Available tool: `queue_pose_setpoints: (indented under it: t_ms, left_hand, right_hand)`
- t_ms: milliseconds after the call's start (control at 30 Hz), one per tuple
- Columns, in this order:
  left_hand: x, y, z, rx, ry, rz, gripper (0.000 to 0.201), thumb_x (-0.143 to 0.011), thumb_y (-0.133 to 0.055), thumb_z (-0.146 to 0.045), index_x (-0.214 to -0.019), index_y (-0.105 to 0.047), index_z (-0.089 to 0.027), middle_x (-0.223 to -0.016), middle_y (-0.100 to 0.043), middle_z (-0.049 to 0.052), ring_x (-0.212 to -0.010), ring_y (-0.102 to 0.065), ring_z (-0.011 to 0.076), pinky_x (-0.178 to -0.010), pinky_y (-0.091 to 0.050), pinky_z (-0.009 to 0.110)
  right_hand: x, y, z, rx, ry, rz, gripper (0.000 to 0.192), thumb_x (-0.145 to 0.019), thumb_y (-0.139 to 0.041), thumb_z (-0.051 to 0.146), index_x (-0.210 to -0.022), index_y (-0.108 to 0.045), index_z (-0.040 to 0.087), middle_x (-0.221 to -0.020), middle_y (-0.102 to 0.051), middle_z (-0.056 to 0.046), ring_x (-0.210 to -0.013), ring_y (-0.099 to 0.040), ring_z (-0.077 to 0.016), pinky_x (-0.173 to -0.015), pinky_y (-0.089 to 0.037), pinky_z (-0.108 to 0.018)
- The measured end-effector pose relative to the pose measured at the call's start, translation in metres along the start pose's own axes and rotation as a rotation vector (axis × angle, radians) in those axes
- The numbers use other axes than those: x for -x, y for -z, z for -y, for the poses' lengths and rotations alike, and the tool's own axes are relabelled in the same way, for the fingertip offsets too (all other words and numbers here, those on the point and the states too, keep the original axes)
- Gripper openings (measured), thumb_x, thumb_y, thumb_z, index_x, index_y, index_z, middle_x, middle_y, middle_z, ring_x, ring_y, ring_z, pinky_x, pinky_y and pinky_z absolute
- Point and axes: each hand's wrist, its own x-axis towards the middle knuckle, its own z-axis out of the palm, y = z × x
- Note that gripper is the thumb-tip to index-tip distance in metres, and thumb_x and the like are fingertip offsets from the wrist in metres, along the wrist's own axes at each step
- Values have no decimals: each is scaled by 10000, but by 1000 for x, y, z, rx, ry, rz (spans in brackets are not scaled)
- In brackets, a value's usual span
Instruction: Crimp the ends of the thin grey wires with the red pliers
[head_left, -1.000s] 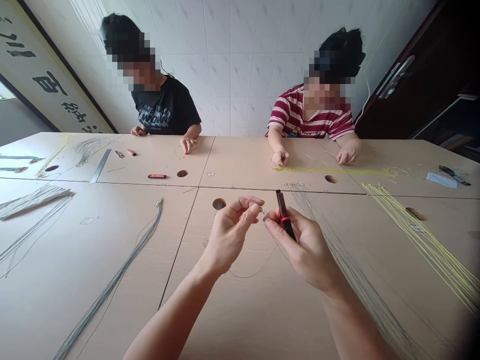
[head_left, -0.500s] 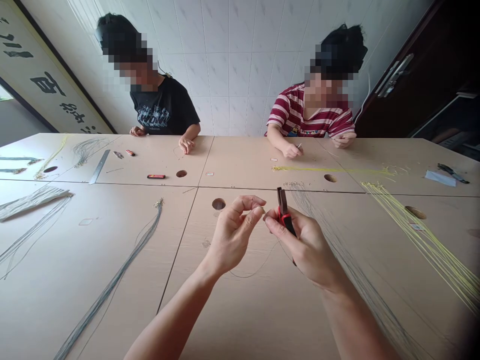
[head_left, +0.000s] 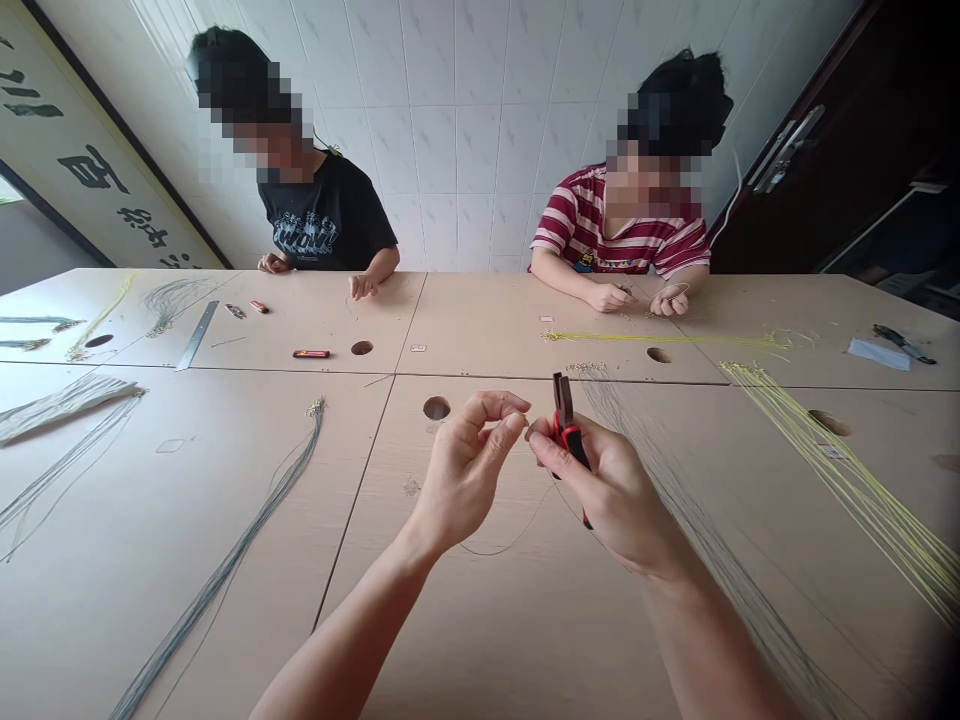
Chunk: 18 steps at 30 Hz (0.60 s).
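My left hand (head_left: 472, 465) pinches the end of a thin dark cord (head_left: 517, 535), whose loop hangs below my fingers; a tiny fitting at the tip is too small to make out. Close to its right, my right hand (head_left: 600, 480) holds pliers (head_left: 564, 405) with red and black handles in the palm, jaws pointing up. Its thumb and forefinger also pinch at the cord's end, almost touching my left fingertips. A bundle of grey cords (head_left: 255, 540) with gold-coloured ends lies left of my hands. More grey cords (head_left: 675, 510) run past my right forearm.
Yellow cords (head_left: 832, 460) lie at the right, with another yellow bundle (head_left: 660, 339) farther back. A metal ruler (head_left: 197, 335) and a red-black marker-like stick (head_left: 311, 354) are at the left. The table (head_left: 420, 640) has round holes. Two people sit opposite.
My hands have barely moved. Across the table, the person in stripes has brought both hands closer together, a thin loop now showing at one; the other person's hand has shifted slightly.
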Motion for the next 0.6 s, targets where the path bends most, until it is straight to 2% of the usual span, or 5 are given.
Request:
queue_pose_setpoints:
  t_ms: [600]
  left_hand:
    - [0,-1,-1,45,-26,27,146,-916,-565,-268,-829,-598,-156,-857,-626,28,-809,-596,114,-779,-479,244]
  right_hand:
    - [-4,-1,-7,-72,-17,-4,221,-902,-567,379,-782,-519,200,-700,-452,18,-643,-394,-117,-522,-328,-224]
